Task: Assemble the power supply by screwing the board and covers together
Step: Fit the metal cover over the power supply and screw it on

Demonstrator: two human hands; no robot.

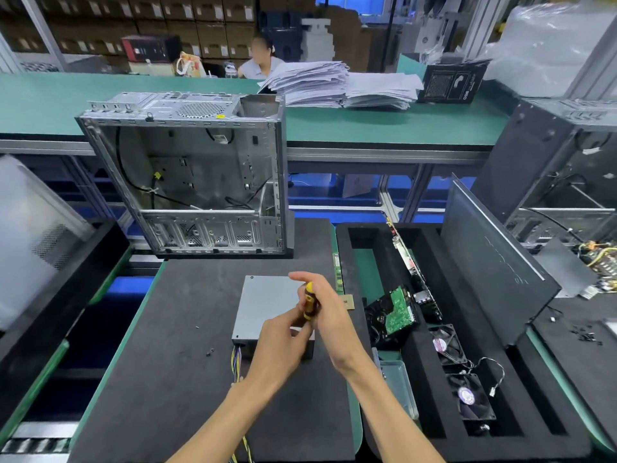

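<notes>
Our right hand (325, 309) grips the screwdriver (310, 304); left hand (283, 342) pinches near its tip. Keep it upright on the supply (263, 305).

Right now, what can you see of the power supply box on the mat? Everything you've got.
The power supply is a plain grey box, metal by its look, lying flat on the black foam mat, lid closed. A bundle of yellow, blue and other wires leaves its near left corner. The right hand grips a yellow and brown screwdriver upright over its near right part; the left hand pinches low at the shaft. The tip is hidden.
</notes>
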